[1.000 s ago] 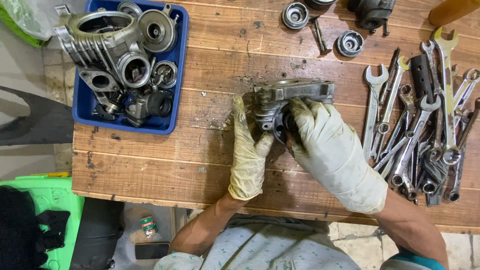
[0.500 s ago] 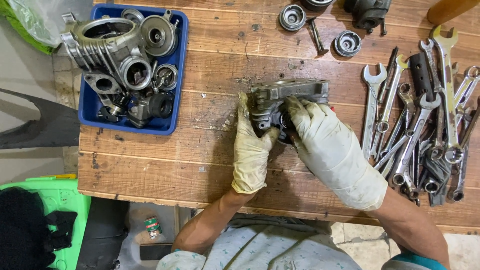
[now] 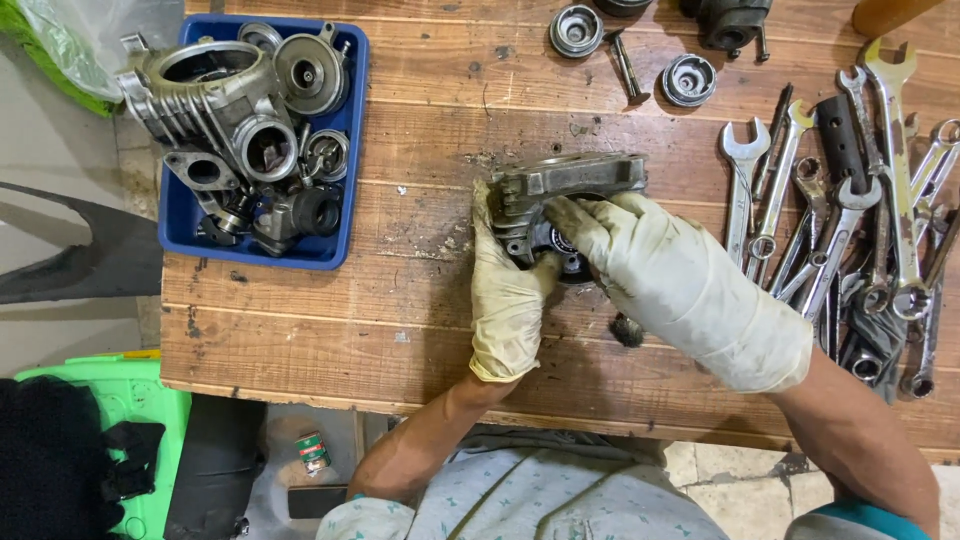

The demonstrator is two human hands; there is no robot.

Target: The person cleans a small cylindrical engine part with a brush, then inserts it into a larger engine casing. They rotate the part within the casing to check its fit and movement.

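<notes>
My left hand clasps the metal casing steady; my right hand seemingly presses its bearing; keep pressure square.

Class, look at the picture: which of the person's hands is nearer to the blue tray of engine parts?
Left. The left hand grips the metal housing on the side facing the blue tray; the right hand lies beyond it, toward the wrenches.
</notes>
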